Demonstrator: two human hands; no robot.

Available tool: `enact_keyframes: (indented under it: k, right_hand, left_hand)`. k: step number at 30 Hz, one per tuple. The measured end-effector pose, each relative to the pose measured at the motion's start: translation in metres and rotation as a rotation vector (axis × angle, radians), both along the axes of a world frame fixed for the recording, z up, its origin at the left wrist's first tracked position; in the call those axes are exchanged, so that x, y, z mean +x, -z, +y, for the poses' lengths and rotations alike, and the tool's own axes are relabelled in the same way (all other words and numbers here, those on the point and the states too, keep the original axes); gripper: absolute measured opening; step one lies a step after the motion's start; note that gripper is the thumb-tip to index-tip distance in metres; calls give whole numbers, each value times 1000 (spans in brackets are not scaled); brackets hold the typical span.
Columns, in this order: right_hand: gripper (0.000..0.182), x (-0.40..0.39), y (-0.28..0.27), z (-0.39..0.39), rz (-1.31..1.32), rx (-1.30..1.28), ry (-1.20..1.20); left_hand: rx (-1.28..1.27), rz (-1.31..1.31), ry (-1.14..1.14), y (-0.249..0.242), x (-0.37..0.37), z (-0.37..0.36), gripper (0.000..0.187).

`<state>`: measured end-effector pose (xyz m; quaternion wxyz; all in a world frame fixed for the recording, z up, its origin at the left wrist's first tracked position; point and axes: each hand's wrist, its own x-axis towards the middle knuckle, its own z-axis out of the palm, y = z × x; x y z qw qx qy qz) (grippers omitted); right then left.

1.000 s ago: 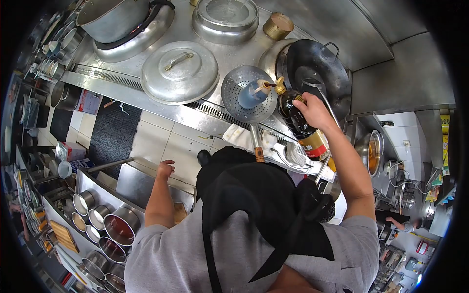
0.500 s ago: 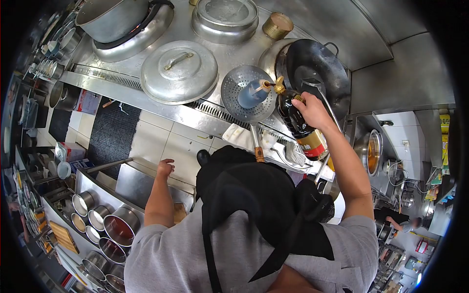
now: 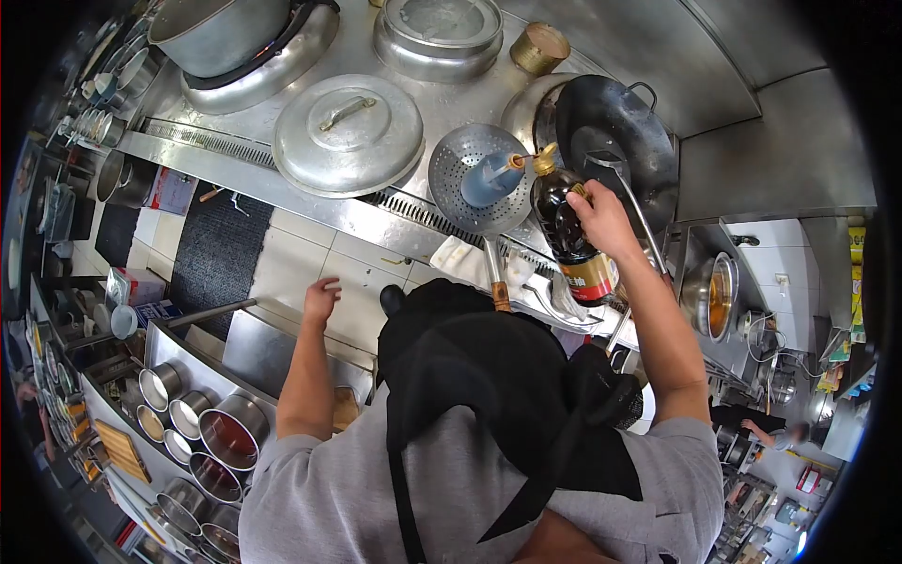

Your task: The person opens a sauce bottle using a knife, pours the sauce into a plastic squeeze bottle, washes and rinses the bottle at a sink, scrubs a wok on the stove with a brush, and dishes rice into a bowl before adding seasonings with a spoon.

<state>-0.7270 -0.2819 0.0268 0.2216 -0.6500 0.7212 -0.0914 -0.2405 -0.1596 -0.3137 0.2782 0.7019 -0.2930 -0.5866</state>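
Observation:
My right hand (image 3: 601,218) grips a large dark soy sauce bottle (image 3: 566,226) with a red and gold label. The bottle is tilted, its yellow cap (image 3: 545,160) close to the mouth of a translucent squeeze bottle (image 3: 489,183). A thin dark stream seems to link the two. The squeeze bottle, with dark liquid inside, leans in a perforated metal strainer (image 3: 451,155) whose wooden handle (image 3: 501,297) points toward my body. Held out over the floor at the left, my left hand (image 3: 321,301) is empty, its fingers loosely apart.
A black wok (image 3: 587,113) with a ladle (image 3: 609,162) lies right of the strainer. On the steel stove are a domed lid (image 3: 348,132), a big pot (image 3: 221,42) and a tin can (image 3: 540,47). Sauce pots (image 3: 228,439) line the lower left. Another person (image 3: 775,437) stands far right.
The soy sauce bottle has shifted slightly, its cap still by the squeeze bottle's mouth. My left hand has risen a little and its fingers have loosened.

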Motion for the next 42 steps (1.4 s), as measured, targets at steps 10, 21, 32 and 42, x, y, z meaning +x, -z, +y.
enact_keyframes:
  k: [10,21,32,42]
  right_hand:
    - [22,9,-19,44,-540,-142,54]
    - [20,-33,-2,62,-1215,12,-262]
    - [11,-14,-21,97,-1299,249,-596]
    - [21,59,-18,170,-1256,597,-1018]
  left_hand:
    - [-1136,-17,263,-335,-195,-118,64]
    - [-994,-71,49,-389,-303,-118,60]
    - [-818,165,-165,-403,-297,25,60]
    - [-981,236,-632,-377,-268,190,59]
